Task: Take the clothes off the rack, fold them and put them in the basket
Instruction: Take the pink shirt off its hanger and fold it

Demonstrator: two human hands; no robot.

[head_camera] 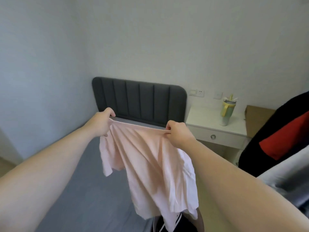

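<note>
Pale pink garment [150,158] hangs in the air over the grey bed [80,190], its top edge stretched taut. Left hand [102,122] and right hand [178,134] each pinch one end of that edge, fingers curled into the cloth. Dark headboard [138,99] behind; tumbler [227,111] on white nightstand [209,121].

Soft, even light fills the room, bright without glare. The pale wall [150,39] turns bluish toward the left. Gentle shadows sit in the folds of the pink garment [150,156]. Wide-angle distortion stretches the near edges, and the grey cloth [284,178] at near right is blurred.
</note>
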